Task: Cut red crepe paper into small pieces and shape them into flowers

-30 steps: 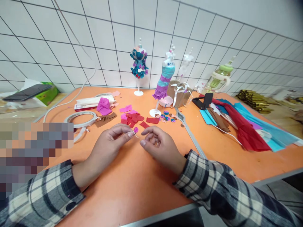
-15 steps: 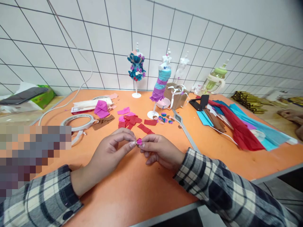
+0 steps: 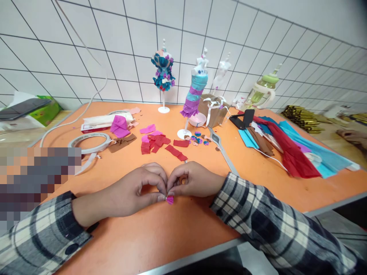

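Between my fingertips is a small gathered piece of magenta crepe paper (image 3: 170, 199), its ruffled end hanging down. My left hand (image 3: 137, 189) pinches it from the left with thumb and forefinger. From the other side my right hand (image 3: 193, 179) pinches it too, the fingertips of both hands nearly meeting. Red crepe paper pieces (image 3: 157, 143) and magenta pieces (image 3: 148, 128) lie just beyond my hands. Past them stands a small dress form (image 3: 197, 86) wrapped in blue and purple paper. Small coloured paper flowers (image 3: 197, 139) are scattered by its base.
A tape roll (image 3: 90, 142) and a folded magenta paper (image 3: 119, 126) lie at left. Behind stand a flower-covered dress form (image 3: 163, 72), a pink bowl (image 3: 197, 120) and a brown paper bag (image 3: 219, 114). To the right are a black stand (image 3: 243, 120), paper strips (image 3: 295, 152) and a bottle (image 3: 262, 91).
Both hands have come down closer to me with the magenta paper. My right hand has turned over the top, and the paper's ruffled end now points downward.
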{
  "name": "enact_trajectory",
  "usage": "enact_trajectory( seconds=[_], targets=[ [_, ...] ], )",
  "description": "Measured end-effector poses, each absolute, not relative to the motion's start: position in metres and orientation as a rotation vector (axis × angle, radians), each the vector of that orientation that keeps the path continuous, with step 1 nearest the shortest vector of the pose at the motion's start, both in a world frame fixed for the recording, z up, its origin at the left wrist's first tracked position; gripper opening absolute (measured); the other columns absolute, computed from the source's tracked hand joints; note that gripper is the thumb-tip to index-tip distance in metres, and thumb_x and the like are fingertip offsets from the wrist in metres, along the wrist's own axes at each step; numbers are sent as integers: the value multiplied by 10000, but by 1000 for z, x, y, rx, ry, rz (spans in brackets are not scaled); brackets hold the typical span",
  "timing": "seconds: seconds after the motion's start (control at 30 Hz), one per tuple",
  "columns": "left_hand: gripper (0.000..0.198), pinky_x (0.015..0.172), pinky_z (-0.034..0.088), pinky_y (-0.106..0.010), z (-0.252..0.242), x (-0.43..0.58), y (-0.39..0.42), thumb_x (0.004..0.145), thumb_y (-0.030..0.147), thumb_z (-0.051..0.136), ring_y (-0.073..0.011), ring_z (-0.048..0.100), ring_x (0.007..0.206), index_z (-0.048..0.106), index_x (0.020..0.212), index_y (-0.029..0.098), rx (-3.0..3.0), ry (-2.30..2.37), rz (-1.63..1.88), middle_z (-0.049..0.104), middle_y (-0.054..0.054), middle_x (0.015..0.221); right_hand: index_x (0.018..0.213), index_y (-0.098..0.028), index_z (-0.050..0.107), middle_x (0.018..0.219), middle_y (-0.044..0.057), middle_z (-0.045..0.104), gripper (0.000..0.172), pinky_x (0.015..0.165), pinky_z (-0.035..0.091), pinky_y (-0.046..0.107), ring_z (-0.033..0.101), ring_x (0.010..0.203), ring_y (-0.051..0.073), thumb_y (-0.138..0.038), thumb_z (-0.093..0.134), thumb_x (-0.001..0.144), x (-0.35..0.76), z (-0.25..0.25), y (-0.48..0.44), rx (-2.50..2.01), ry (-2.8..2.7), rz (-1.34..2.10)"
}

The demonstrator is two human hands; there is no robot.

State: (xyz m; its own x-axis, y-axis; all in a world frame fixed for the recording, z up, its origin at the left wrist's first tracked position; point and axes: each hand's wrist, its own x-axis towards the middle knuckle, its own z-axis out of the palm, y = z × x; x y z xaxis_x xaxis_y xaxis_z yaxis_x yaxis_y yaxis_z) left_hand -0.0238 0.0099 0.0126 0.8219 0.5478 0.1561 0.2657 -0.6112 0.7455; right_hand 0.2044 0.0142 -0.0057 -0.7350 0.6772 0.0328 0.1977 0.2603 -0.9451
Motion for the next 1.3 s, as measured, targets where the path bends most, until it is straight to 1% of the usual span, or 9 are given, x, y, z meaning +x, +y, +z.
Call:
enact_trajectory(
  seconds=[0.17,0.3,0.47,0.7,0.8,0.9,0.97,1.07,1.3],
  targets=[
    [129,873,493,-310,8,-23,8,902,237,660,-193,663,889,744,805,244,2294,622,440,727,-38,901,841,-187,745,794,-4,709,12,707,442,214,607,736,112,-194,740,848,202,-6,12,-695,-2409,1097],
    [136,862,482,-310,7,-21,8,862,185,647,-187,662,869,746,795,251,2357,687,434,736,-17,892,851,-198,731,819,13,708,93,718,400,269,578,795,151,-184,659,908,198,-1,4,-759,-2623,580],
    [138,783,492,-310,6,-17,7,800,168,602,-192,643,814,715,747,225,2411,852,444,727,-16,816,864,-188,706,830,29,696,151,652,351,313,509,759,171,-240,591,947,195,3,-5,-803,-2710,102],
    [175,746,520,-319,2,-17,14,792,331,628,-197,666,770,662,662,220,2078,1130,669,720,-11,804,830,-198,666,806,36,664,297,634,359,325,489,734,173,-149,433,1007,198,9,-10,-650,-2645,-321],
    [233,746,528,-329,1,-20,19,800,417,650,-211,677,780,704,706,211,1823,1150,761,728,-24,810,862,-210,681,915,37,701,265,703,418,321,541,776,161,-181,455,997,199,13,-13,-578,-2478,-204],
    [269,770,525,-343,0,-22,20,804,453,662,-222,682,804,728,743,200,1771,1162,769,737,-38,827,1010,-190,690,961,57,706,181,783,478,313,606,867,167,-294,549,963,197,13,-11,-736,-2151,230],
    [260,785,526,-344,0,-20,18,801,442,663,-222,685,813,730,736,199,1833,1153,752,738,-43,838,1042,-173,691,975,63,703,228,754,498,292,626,868,160,-347,581,946,195,10,-6,-896,-2006,557],
    [239,786,523,-328,3,-15,13,811,410,644,-206,675,791,726,712,208,1952,1158,741,732,-36,832,965,-174,710,967,49,688,209,688,493,254,624,836,143,-355,623,907,191,5,0,-1044,-1958,910],
    [217,802,505,-333,8,-11,7,799,372,627,-209,662,804,726,666,232,2069,1179,748,720,-24,795,855,-195,685,899,7,670,55,753,485,264,612,855,144,-217,701,807,188,-4,2,-1148,-1951,936]
  ],
)
